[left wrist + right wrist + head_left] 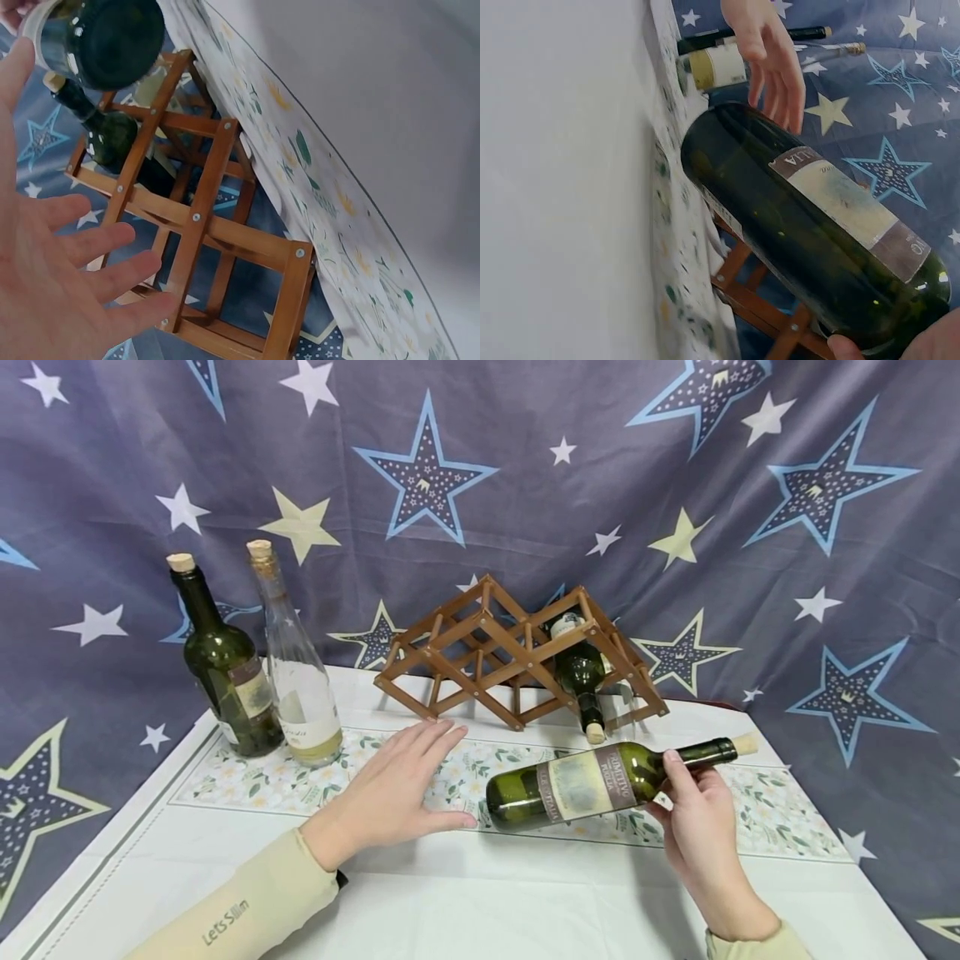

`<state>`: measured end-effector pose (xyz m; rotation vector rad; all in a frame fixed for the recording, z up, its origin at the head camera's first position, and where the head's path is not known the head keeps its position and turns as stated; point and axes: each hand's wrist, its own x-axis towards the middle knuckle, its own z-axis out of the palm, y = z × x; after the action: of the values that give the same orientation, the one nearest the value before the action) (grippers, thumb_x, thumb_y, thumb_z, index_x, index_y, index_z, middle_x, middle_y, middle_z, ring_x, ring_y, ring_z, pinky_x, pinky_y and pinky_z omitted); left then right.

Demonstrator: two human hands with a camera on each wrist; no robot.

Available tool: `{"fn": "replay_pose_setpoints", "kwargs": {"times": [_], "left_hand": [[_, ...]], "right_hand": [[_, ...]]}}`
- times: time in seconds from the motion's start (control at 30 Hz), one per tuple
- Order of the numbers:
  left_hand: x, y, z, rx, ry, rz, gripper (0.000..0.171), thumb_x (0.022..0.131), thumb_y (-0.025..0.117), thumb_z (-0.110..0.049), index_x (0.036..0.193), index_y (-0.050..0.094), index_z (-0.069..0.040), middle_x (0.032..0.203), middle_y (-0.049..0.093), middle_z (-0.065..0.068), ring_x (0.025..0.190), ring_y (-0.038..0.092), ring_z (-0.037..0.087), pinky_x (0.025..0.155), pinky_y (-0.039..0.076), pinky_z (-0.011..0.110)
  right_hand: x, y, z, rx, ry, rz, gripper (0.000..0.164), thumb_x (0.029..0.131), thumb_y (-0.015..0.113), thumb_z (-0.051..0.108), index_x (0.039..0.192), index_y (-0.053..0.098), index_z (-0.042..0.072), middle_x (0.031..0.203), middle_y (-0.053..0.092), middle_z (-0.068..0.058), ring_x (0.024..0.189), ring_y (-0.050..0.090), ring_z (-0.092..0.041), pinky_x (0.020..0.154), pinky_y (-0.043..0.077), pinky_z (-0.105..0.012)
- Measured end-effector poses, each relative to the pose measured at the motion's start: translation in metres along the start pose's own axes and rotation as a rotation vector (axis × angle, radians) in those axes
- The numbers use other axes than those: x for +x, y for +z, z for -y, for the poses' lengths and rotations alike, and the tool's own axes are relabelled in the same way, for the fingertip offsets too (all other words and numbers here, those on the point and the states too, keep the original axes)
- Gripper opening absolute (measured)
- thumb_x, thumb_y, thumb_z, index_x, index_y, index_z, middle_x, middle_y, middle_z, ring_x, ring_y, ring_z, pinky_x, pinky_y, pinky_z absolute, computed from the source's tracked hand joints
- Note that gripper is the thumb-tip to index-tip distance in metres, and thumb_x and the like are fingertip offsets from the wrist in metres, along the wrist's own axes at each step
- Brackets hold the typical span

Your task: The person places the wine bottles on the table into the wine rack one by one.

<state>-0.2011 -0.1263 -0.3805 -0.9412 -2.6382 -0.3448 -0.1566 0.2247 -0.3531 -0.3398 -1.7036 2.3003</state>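
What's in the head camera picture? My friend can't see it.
A person's right hand holds a corked green glass bottle, their empty left hand outstretched. Behind, a brown wooden lattice rack holds another green bottle; at left stand a dark-green glass bottle and a clear glass bottle.

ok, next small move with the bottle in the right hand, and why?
Probably bring the left hand in to support the held bottle: the right hand grips only its neck end, it lies nearly level, and the left hand is open near the base.
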Motion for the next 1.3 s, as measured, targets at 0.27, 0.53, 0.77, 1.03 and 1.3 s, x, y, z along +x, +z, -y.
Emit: {"fn": "replay_pose_setpoints", "kwargs": {"times": [0.27,0.53,0.77,1.03,1.3], "left_hand": [[-0.001,0.005,-0.004,-0.015,0.026,-0.004,0.112,0.076,0.05,-0.087,0.161,0.024,-0.019,0.16,0.029,0.008,0.144,0.028,0.031,0.115,0.022,0.05],[-0.002,0.011,-0.007,-0.015,0.031,0.007,0.114,0.074,0.049,-0.089,0.16,0.027,-0.016,0.159,0.031,0.009,0.143,0.032,0.032,0.115,0.023,0.049],[-0.002,0.017,-0.009,-0.005,0.058,0.015,0.115,0.074,0.056,-0.085,0.16,0.027,-0.015,0.158,0.033,0.009,0.143,0.032,0.03,0.115,0.025,0.048],[-0.002,0.019,-0.009,-0.046,0.061,0.018,0.113,0.072,0.067,-0.077,0.159,0.029,-0.015,0.155,0.037,0.011,0.139,0.038,0.029,0.111,0.032,0.049],[-0.001,0.021,-0.01,-0.083,0.05,0.025,0.108,0.071,0.077,-0.067,0.157,0.032,-0.018,0.141,0.051,0.004,0.12,0.055,0.023,0.096,0.047,0.043]], "right_hand": [[-0.009,0.009,-0.013,0.014,0.019,0.038,0.042,0.1,0.059,0.035,0.122,0.042,0.004,0.099,0.055,0.0,0.083,0.056,-0.008,0.074,0.054,-0.033],[-0.014,0.019,-0.026,0.076,0.067,0.086,0.043,0.101,0.058,0.033,0.126,0.039,0.003,0.108,0.057,-0.003,0.09,0.061,-0.011,0.075,0.056,-0.032],[-0.018,0.028,-0.038,0.132,0.111,0.119,0.044,0.1,0.06,0.035,0.125,0.04,0.005,0.115,0.057,-0.007,0.1,0.063,-0.017,0.078,0.057,-0.036],[-0.023,0.038,-0.047,0.179,0.148,0.122,0.045,0.099,0.061,0.035,0.124,0.039,0.005,0.117,0.053,-0.008,0.098,0.063,-0.018,0.073,0.057,-0.031],[-0.025,0.043,-0.05,0.245,0.166,0.128,0.045,0.097,0.064,0.034,0.123,0.039,0.008,0.126,0.046,-0.011,0.11,0.061,-0.024,0.09,0.053,-0.042]]}}
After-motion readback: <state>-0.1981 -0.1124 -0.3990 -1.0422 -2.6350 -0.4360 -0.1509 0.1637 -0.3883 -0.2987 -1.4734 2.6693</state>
